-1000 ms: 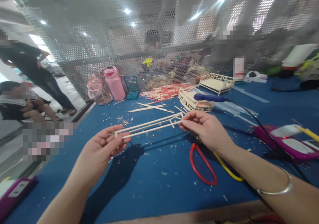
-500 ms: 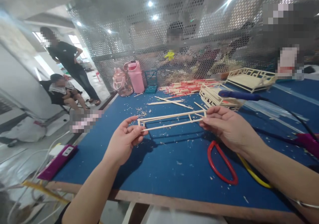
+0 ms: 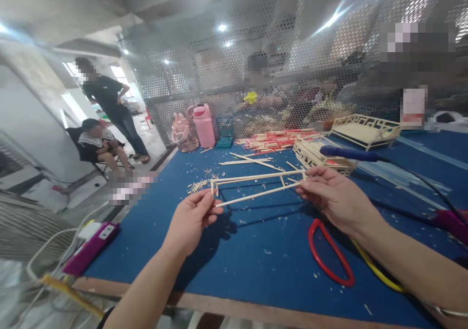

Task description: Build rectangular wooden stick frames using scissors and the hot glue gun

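Observation:
I hold a long, thin frame of pale wooden sticks [image 3: 256, 186] above the blue table [image 3: 256, 261], one hand at each end. My left hand [image 3: 193, 219] pinches the frame's left end between thumb and fingers. At the right end, my right hand [image 3: 334, 197] grips it with closed fingers. The frame is two long rails joined by short cross pieces, held roughly level.
Red and yellow scissor handles [image 3: 329, 253] lie under my right wrist. A blue-handled tool [image 3: 349, 153] with a black cord rests on small stick-built beds [image 3: 316, 153]. Loose sticks [image 3: 270, 139], a pink bottle [image 3: 204, 125] and a mesh screen stand behind. People sit and stand at left.
The view has swung left and back, showing the table's near edge and the floor. Both hands kept hold of the frame, which has tilted so its two rails appear further apart.

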Available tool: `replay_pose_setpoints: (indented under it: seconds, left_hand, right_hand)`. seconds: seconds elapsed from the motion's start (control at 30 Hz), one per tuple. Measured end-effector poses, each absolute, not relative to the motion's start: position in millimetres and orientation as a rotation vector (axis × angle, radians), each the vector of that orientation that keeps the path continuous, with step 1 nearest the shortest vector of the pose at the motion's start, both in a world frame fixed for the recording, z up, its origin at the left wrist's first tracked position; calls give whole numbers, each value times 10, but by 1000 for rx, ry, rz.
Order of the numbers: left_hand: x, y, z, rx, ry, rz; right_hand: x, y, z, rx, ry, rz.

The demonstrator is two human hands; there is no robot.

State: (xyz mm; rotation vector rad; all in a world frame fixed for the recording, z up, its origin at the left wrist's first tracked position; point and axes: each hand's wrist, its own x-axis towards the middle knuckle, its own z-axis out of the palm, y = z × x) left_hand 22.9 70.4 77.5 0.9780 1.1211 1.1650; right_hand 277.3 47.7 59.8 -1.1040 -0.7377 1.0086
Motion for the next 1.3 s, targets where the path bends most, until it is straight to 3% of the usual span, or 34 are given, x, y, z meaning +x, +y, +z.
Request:
replay_pose_setpoints:
  seconds: [0.37,0.73,1.3]
  left_hand:
    - [205,720,743,1063,1123,1196]
    - [260,652,708,1448,1157,1500]
    - [259,752,607,1603,1304,1453]
  right_hand:
    - [2780,495,568,-1084,-770,1086]
    - [2784,466,619,-1057,-902,1085]
    - [2832,544,579,-1081,-1005,953]
